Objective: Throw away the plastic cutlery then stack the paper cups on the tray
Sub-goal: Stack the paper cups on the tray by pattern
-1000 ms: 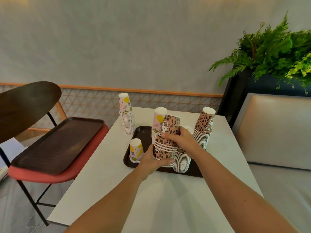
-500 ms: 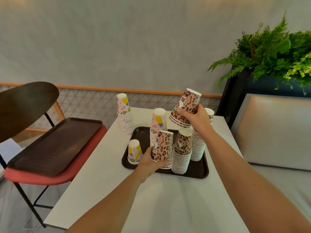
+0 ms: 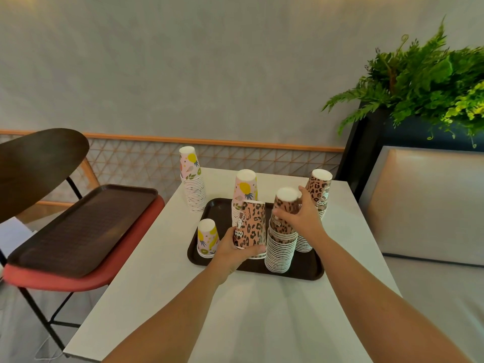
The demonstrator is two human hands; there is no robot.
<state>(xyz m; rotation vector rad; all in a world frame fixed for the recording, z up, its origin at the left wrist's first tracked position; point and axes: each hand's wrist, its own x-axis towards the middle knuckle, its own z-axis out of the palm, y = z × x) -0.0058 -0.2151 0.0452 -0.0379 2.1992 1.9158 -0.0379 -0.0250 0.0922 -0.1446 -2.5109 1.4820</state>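
Head view. The white table [image 3: 262, 323] carries a dark brown tray [image 3: 306, 265]. All cups stand mouth down, nested in stacks. On the tray: a tall leopard stack [image 3: 281, 247] at the front right, a second leopard stack [image 3: 318, 189] behind it toward the right rim, a fruit-print stack [image 3: 245, 187] at the middle rear, and a short fruit-print stack [image 3: 207, 238] near the left rim. A third fruit-print stack [image 3: 192, 179] stands on the table off the tray, just beyond its far left corner. The left hand [image 3: 234, 254] curls its fingers and thumb round the lower part of a few nested leopard cups [image 3: 250, 226], held upright just left of the tall leopard stack and in front of the middle fruit-print stack; cannot tell whether their rims touch the tray. The right hand [image 3: 301, 218] grips the topmost cups of the tall leopard stack, thumb on the near side and fingers wrapped round the far side. A second brown tray [image 3: 78, 226] lies on the red seat of the chair [image 3: 65, 281] to the left of the table.
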